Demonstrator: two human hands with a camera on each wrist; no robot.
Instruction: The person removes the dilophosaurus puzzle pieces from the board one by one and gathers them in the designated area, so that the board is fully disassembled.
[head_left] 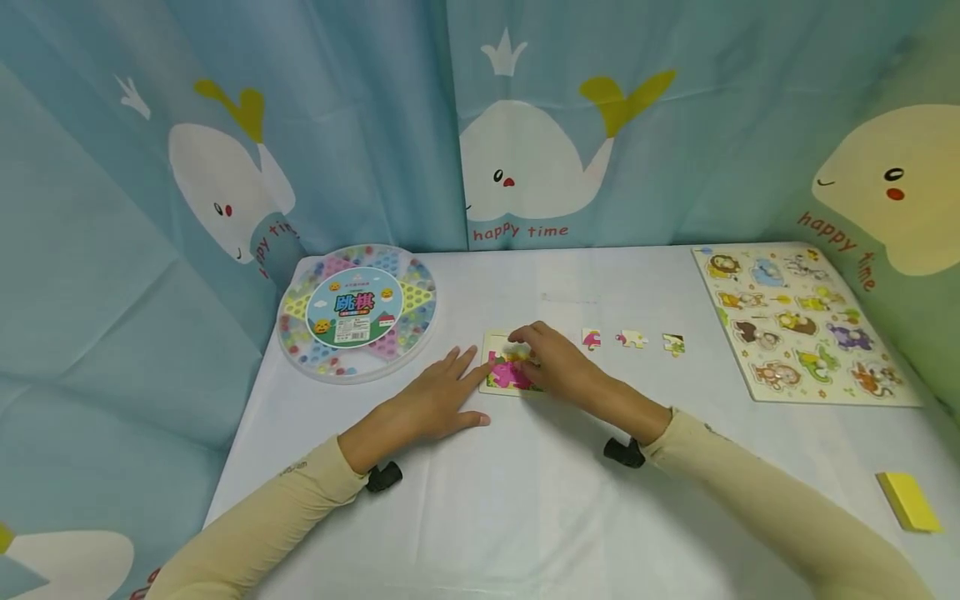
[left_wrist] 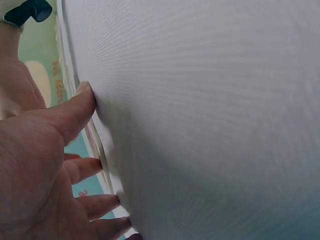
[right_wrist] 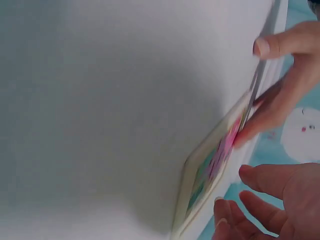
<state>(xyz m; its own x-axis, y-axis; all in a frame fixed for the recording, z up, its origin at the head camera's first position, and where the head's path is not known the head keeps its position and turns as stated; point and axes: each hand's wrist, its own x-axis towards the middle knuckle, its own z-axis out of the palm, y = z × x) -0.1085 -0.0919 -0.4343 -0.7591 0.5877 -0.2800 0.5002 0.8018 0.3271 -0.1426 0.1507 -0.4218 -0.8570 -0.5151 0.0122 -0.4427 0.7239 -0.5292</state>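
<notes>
Pink-pictured puzzle board (head_left: 492, 343) beneath right hand (head_left: 558, 364), fingers bent, parted; left hand (head_left: 437, 396) spread wide, index fingertip touching board; loose pieces (head_left: 635, 339) beside right fingers.

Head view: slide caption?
Person's left grip touches a small jigsaw, right grip over it; three loose pieces at right.

On the one counter (head_left: 465, 508) I count one small picture puzzle (head_left: 495, 340), three loose puzzle pieces (head_left: 633, 338), one large animal board (head_left: 825, 397), one round game box (head_left: 358, 312) and one yellow block (head_left: 907, 500). One left hand (head_left: 442, 396) and one right hand (head_left: 562, 367) make two hands. Sleeves (head_left: 757, 487) are two, and black wrist devices (head_left: 624, 452) also two.
</notes>
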